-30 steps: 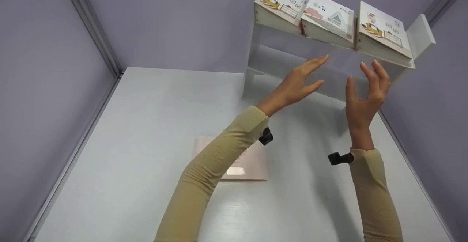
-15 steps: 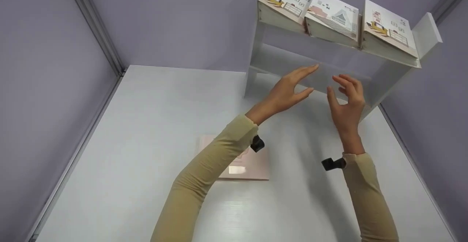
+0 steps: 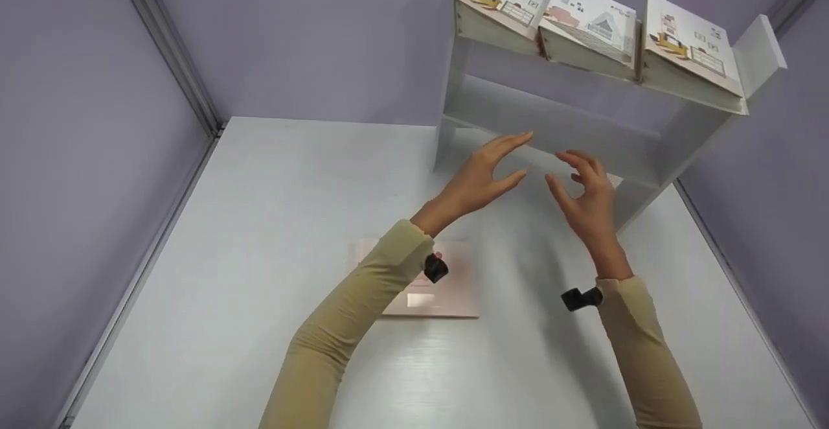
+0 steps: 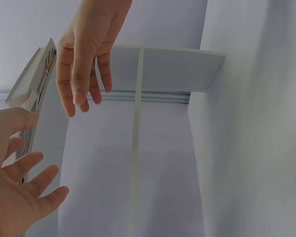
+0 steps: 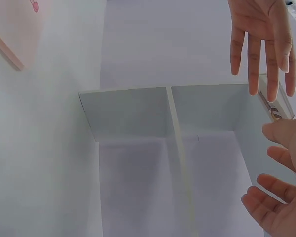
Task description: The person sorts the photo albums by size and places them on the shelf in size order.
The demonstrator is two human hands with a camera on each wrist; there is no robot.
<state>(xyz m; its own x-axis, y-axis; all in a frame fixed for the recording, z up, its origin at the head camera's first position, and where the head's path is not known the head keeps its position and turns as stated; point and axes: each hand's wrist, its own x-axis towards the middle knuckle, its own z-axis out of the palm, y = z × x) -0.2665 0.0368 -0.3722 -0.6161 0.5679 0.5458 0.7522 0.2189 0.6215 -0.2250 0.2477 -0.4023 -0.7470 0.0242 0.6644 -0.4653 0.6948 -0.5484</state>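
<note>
My left hand point(image 3: 476, 179) hangs in the air in front of a white two-level shelf point(image 3: 557, 115), fingers extended and thumb spread apart. Facing it is my right hand point(image 3: 589, 205), its fingers loosely bent, with a gap between the two. Neither holds anything; both wrist views show bare palms or fingers. Three thick books lie tilted along the shelf's top: a left book point(image 3: 508, 1) and a right book point(image 3: 693, 46) with a yellow vehicle on the cover, and a middle book point(image 3: 596, 24) with a grey building.
A pink book point(image 3: 456, 289) lies flat on the white table point(image 3: 291, 221), partly hidden under the left sleeve point(image 3: 350, 312). At the shelf's right end stands a white upright panel point(image 3: 761, 56). Grey-violet walls point(image 3: 324, 40) enclose the table at the back and sides.
Both hands have moved down and away from the books on the shelf top, drifting left. The right hand has come closer to the left. The books stay in place.
</note>
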